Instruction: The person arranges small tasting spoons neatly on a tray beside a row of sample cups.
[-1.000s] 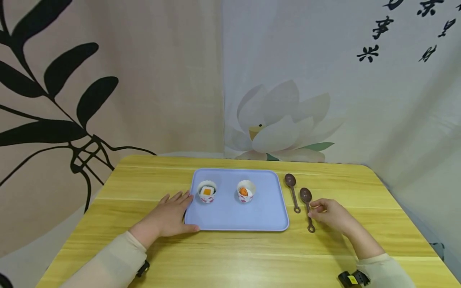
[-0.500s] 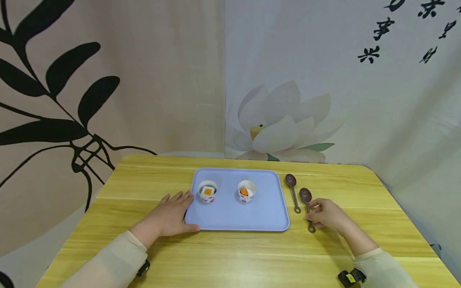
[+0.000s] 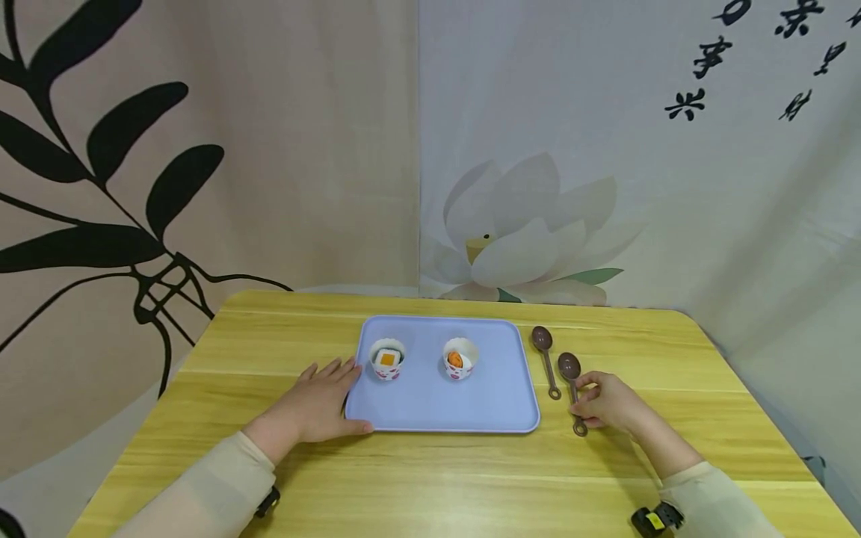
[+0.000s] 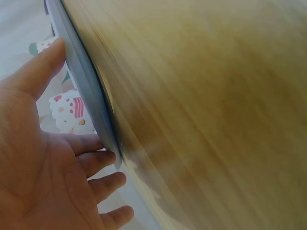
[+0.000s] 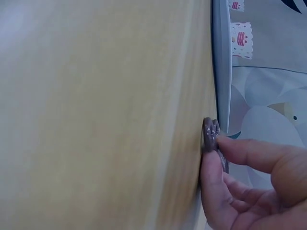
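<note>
My left hand (image 3: 316,406) rests at the left edge of a light blue tray (image 3: 430,411), fingers spread along the rim and thumb at the near corner. On the tray stand two white paper cups with red prints. In the left cup (image 3: 386,371) sits a white piece with an orange square; the right cup (image 3: 459,370) holds an orange and white piece. To the right of the tray, my right hand (image 3: 615,403) pinches the handle of a brown spoon (image 3: 569,366) between thumb and fingers. The right wrist view shows that pinch on the speckled handle (image 5: 209,134) close to the table.
A second brown spoon (image 3: 542,338) lies between the tray and the held one. All of it is on a yellow wood-grain table (image 3: 430,486). Behind the table's far edge hangs a printed curtain (image 3: 350,149) with leaves, a lotus and dark characters.
My right thumb and fingers have moved slightly left and closed on the spoon handle. The left hand, tray and cups have stayed in place.
</note>
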`<control>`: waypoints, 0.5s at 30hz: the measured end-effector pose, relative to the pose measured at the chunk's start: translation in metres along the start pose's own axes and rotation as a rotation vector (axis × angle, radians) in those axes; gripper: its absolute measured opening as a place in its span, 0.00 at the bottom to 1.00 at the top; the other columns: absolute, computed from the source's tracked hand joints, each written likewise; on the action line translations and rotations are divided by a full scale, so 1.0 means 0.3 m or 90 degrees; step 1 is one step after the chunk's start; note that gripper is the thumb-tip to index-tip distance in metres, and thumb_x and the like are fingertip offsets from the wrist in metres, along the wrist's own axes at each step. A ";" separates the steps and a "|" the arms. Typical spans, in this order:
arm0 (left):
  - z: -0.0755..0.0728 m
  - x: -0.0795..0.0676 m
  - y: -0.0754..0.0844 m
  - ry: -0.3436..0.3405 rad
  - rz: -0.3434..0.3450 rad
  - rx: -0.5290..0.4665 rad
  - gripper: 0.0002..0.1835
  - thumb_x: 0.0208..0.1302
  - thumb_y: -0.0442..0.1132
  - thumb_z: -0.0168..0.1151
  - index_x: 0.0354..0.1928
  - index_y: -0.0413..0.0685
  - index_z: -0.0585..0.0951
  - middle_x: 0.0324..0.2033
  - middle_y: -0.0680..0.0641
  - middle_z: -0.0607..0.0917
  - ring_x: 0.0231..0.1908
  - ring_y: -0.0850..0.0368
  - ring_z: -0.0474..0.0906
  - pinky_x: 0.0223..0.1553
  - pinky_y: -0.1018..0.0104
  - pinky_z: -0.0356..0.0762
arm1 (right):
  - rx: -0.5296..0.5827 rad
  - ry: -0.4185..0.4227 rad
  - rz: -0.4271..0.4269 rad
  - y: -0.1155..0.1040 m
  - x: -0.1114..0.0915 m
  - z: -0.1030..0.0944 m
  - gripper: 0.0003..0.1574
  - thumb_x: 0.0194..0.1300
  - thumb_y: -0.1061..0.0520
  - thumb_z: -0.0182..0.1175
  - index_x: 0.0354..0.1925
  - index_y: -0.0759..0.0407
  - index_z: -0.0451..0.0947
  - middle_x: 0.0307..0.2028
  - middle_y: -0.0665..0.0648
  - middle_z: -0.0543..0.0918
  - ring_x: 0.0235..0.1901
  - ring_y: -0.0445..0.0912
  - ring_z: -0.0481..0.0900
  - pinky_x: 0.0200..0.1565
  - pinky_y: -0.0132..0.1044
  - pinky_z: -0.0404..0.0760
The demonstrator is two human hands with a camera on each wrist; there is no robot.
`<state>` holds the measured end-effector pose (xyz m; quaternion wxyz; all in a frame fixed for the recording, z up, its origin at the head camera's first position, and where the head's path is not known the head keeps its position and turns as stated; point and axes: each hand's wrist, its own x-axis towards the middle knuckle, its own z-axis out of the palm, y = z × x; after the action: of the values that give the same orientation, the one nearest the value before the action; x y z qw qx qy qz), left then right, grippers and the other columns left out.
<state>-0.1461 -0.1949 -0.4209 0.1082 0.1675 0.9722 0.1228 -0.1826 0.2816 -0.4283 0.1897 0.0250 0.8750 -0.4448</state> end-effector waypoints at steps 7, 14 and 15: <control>0.005 0.002 -0.006 -0.002 -0.001 0.002 0.59 0.54 0.74 0.64 0.75 0.36 0.61 0.75 0.36 0.58 0.74 0.33 0.51 0.71 0.32 0.44 | 0.010 -0.001 -0.002 0.010 0.004 0.001 0.30 0.59 0.71 0.68 0.56 0.75 0.67 0.34 0.62 0.76 0.27 0.48 0.80 0.31 0.40 0.86; 0.010 0.004 -0.011 -0.001 -0.004 0.008 0.60 0.54 0.75 0.63 0.75 0.36 0.61 0.75 0.37 0.58 0.74 0.34 0.52 0.71 0.32 0.44 | 0.014 -0.008 -0.007 0.015 0.005 -0.003 0.30 0.59 0.70 0.69 0.56 0.74 0.67 0.33 0.61 0.76 0.27 0.47 0.80 0.30 0.39 0.86; 0.010 0.004 -0.011 -0.001 -0.003 0.007 0.60 0.54 0.75 0.63 0.75 0.36 0.61 0.75 0.37 0.58 0.74 0.34 0.52 0.71 0.32 0.44 | 0.013 -0.009 -0.008 0.015 0.005 -0.004 0.29 0.60 0.70 0.68 0.56 0.74 0.67 0.33 0.61 0.76 0.27 0.47 0.80 0.30 0.39 0.86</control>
<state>-0.1474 -0.1970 -0.4248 0.1082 0.1657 0.9732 0.1167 -0.1834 0.2851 -0.4317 0.1927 0.0186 0.8691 -0.4553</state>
